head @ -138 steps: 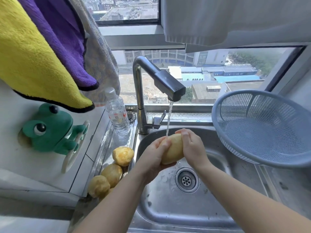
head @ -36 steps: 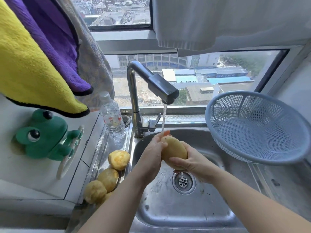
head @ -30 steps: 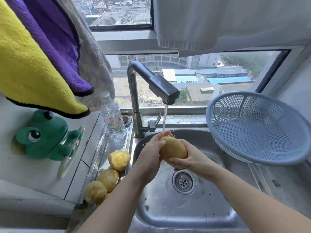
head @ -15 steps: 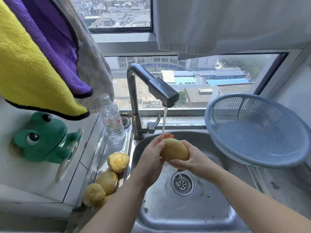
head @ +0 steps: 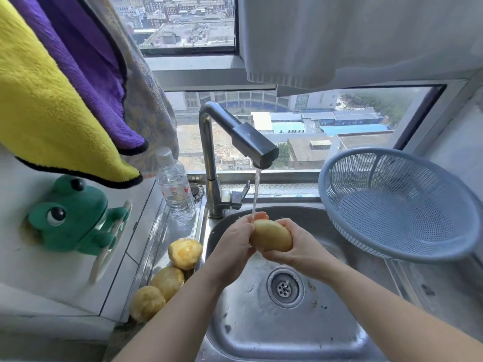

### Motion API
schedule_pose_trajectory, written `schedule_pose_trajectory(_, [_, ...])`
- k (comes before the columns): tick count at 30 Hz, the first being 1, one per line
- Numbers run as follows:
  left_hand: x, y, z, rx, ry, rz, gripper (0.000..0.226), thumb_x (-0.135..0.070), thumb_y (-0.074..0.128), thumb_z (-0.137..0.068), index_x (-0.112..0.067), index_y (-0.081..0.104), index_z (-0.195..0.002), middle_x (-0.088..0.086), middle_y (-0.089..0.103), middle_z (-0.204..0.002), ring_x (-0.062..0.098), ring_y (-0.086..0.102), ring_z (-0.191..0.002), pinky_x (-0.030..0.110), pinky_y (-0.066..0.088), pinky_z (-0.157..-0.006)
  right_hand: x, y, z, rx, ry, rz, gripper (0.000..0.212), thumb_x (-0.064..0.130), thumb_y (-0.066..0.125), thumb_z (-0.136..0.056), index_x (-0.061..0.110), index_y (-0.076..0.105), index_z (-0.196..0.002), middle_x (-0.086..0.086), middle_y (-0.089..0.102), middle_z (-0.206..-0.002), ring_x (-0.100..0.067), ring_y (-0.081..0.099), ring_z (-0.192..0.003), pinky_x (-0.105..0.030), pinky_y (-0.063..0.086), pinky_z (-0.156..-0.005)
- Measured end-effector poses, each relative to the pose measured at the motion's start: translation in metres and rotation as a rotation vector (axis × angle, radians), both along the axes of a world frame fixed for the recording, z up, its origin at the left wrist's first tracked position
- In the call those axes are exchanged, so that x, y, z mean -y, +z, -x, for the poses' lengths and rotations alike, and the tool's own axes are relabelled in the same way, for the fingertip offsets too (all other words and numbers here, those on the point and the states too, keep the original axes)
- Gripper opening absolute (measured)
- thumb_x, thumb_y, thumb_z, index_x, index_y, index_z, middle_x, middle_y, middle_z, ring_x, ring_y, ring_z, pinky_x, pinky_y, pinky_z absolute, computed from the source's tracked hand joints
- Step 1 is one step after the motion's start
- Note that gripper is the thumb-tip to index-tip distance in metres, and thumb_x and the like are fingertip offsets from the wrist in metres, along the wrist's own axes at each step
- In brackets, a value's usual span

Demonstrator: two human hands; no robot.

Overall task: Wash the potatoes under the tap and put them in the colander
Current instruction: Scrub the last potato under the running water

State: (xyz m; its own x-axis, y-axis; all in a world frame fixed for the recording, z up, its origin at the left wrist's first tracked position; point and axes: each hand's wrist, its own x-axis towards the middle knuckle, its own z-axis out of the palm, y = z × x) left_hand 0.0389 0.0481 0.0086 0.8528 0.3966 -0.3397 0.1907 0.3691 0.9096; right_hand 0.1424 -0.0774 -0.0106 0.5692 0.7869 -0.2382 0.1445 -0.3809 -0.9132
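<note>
1. Steel sink [head: 261, 338] lies under both forearms [head: 183, 309].
2. Blue colander [head: 397, 205] leans at the sink's right rim.
3. Tap [head: 251, 142] pours water [head: 256, 192] onto the held potato [head: 270, 236].
4. Left hand [head: 235, 240] and right hand [head: 296, 248] curl round that potato from either side, above the drain [head: 285, 287].
5. Three potatoes [head: 185, 253] lie left of the sink.

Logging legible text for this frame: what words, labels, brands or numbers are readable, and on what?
Water bottle label: red-and-white print with a small code patch, too blurred to read.
Tap, colander, green frog, hanging towels: no text visible.
Nothing in the frame can be quoted.
</note>
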Motion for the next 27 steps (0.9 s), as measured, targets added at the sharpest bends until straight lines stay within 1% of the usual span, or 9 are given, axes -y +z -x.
schedule_pose_trajectory(3, [-0.001,0.003,0.001,-0.011,-0.021,-0.072,0.038,-0.006,0.025,-0.099,-0.009,0.057,-0.12,0.009,0.057,-0.105,0.017,0.053,-0.091,0.026,0.05,-0.075,0.0,0.001,0.0,-0.002,0.007,0.006,0.053,0.02,0.082,-0.072,0.024,0.05,-0.115,-0.002,0.061,-0.1,-0.011,0.061,-0.081,-0.016,0.051,-0.065])
schedule_pose_trajectory(7, [-0.008,0.002,0.002,-0.049,-0.07,-0.153,0.039,-0.004,0.03,-0.097,-0.018,0.059,-0.118,0.004,0.06,-0.11,0.016,0.055,-0.098,0.033,0.046,-0.092,0.0,0.001,-0.002,-0.01,0.013,0.001,0.052,0.02,0.082,-0.072,0.026,0.051,-0.113,-0.002,0.062,-0.098,-0.012,0.061,-0.081,-0.021,0.054,-0.068])
schedule_pose_trajectory(9, [-0.015,0.0,0.004,-0.054,-0.078,-0.383,0.033,-0.008,0.041,-0.095,-0.023,0.059,-0.118,-0.003,0.065,-0.113,0.009,0.06,-0.104,0.027,0.048,-0.095,0.0,0.002,-0.004,0.013,0.015,0.008,0.051,0.022,0.082,-0.072,0.027,0.051,-0.112,0.0,0.061,-0.097,-0.01,0.061,-0.08,-0.02,0.052,-0.066])
schedule_pose_trajectory(11, [-0.018,-0.001,0.008,-0.059,-0.028,-0.651,0.024,-0.012,0.054,-0.093,-0.026,0.062,-0.11,-0.009,0.068,-0.107,0.001,0.064,-0.099,0.016,0.051,-0.086,0.001,0.003,-0.007,0.018,0.004,0.005,0.051,0.022,0.082,-0.071,0.028,0.05,-0.111,0.0,0.062,-0.096,-0.009,0.061,-0.077,-0.018,0.05,-0.062])
schedule_pose_trajectory(13, [-0.018,0.0,0.011,-0.03,0.044,-0.751,0.014,-0.016,0.064,-0.089,-0.028,0.066,-0.096,-0.016,0.069,-0.093,-0.006,0.065,-0.087,0.01,0.05,-0.075,0.002,0.005,-0.009,0.031,0.0,0.012,0.052,0.023,0.083,-0.071,0.028,0.05,-0.111,-0.002,0.062,-0.097,-0.009,0.061,-0.077,-0.017,0.049,-0.061])
schedule_pose_trajectory(17, [-0.018,0.002,0.012,0.037,0.117,-0.661,0.014,-0.015,0.071,-0.084,-0.029,0.068,-0.08,-0.012,0.073,-0.083,0.001,0.069,-0.082,0.021,0.054,-0.075,0.002,0.011,-0.01,0.059,0.028,0.023,0.052,0.023,0.082,-0.071,0.026,0.05,-0.112,-0.003,0.062,-0.097,-0.01,0.061,-0.077,-0.017,0.049,-0.061])
schedule_pose_trajectory(21, [-0.021,0.006,0.01,0.028,0.075,-0.615,0.017,-0.01,0.072,-0.082,-0.026,0.069,-0.077,-0.003,0.074,-0.08,0.008,0.07,-0.079,0.022,0.055,-0.07,0.005,0.018,-0.013,0.113,0.061,0.063,0.053,0.025,0.082,-0.07,0.026,0.05,-0.113,0.0,0.062,-0.096,-0.011,0.062,-0.079,-0.02,0.052,-0.065])
schedule_pose_trajectory(25, [-0.022,0.011,0.008,0.02,0.043,-0.612,0.016,-0.009,0.071,-0.082,-0.024,0.068,-0.077,-0.002,0.072,-0.075,-0.001,0.064,-0.063,0.012,0.046,-0.061,0.005,0.023,-0.016,0.171,0.093,0.106,0.055,0.026,0.082,-0.07,0.028,0.05,-0.114,0.003,0.06,-0.097,-0.013,0.062,-0.085,-0.022,0.054,-0.07])
schedule_pose_trajectory(27, [-0.023,0.012,0.007,0.025,0.032,-0.651,0.017,-0.01,0.069,-0.084,-0.025,0.066,-0.077,-0.005,0.069,-0.079,-0.005,0.062,-0.064,0.008,0.044,-0.062,0.005,0.024,-0.015,0.153,0.091,0.101,0.054,0.025,0.082,-0.07,0.027,0.05,-0.113,0.002,0.06,-0.096,-0.012,0.062,-0.081,-0.021,0.053,-0.066])
